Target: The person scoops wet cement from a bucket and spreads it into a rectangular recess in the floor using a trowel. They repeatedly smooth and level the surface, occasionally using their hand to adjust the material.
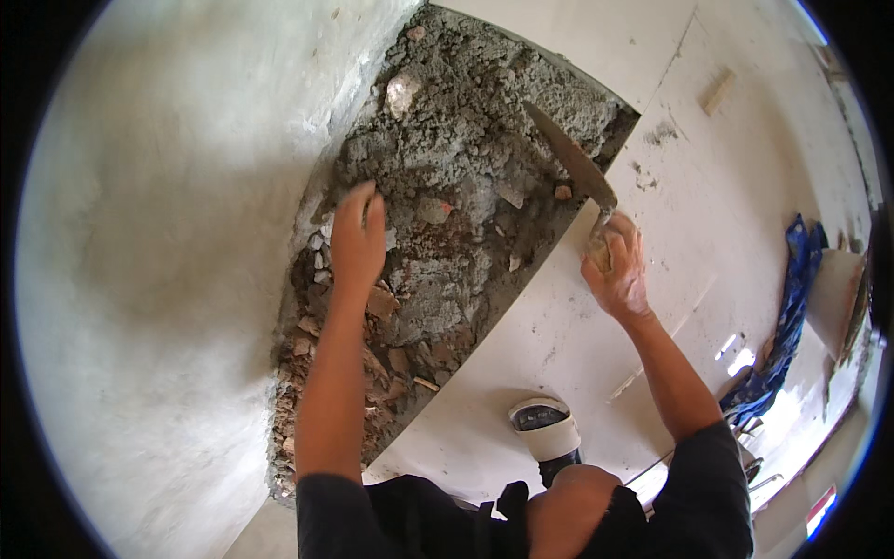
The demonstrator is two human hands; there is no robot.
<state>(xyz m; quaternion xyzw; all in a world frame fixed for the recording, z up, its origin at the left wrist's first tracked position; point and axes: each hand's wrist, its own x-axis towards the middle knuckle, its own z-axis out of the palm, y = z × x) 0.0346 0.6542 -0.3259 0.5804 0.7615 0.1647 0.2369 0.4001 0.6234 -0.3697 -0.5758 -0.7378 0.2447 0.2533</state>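
Right hand (618, 268): gripping trowel (570, 156) by handle | Trowel: blade over gray mortar (456, 116), heel by pale tile (521, 340) edge | Left hand (359, 233): blurred, near wall (186, 242); cannot tell whether open or closed

Soft light seemed to reach me from the right, leaving broad, fuzzy-edged shadows across the pale wall (158, 242) on my left. White glare washed out patches of the glossy floor (507, 368) toward the right edge. My left hand (358, 228) was slightly motion-blurred; my right hand (618, 270) looked sharper. Fisheye distortion bent straight edges inside a black, blue-fringed circular border.
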